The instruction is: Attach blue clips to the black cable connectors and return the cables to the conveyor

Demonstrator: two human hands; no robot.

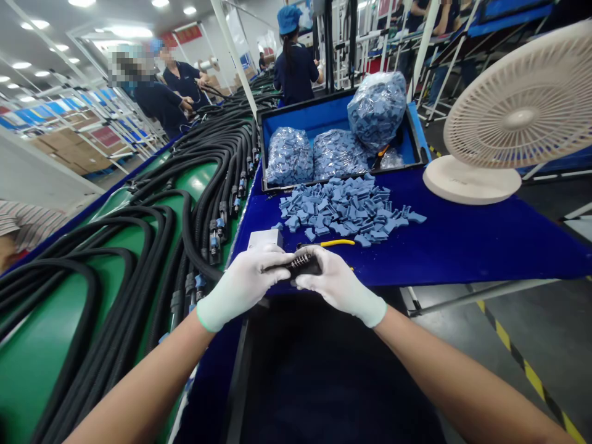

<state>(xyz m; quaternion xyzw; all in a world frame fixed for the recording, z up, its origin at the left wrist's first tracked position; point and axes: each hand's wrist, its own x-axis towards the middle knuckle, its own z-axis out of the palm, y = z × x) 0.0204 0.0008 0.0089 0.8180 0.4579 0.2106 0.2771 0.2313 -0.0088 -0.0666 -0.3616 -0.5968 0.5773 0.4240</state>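
My left hand (245, 280) and my right hand (340, 283), both in white gloves, meet at the near edge of the blue table. Between their closed fingers is a black part with a metal spring (300, 261); both hands grip it, and the gloves cover much of it. Just behind my left hand is a pale block (265, 238). A tool with a yellow handle (337, 242) lies past my right hand, its other end hidden. Farther back spreads a heap of small blue plastic clips (342, 206).
Left of me, a green conveyor (111, 296) carries many black corrugated hoses (189, 228) with end fittings. Behind the heap stands a tray (305, 117) holding bags of blue clips (340, 152). A beige fan (472, 179) stands on the right. Co-workers (296, 68) stand farther off.
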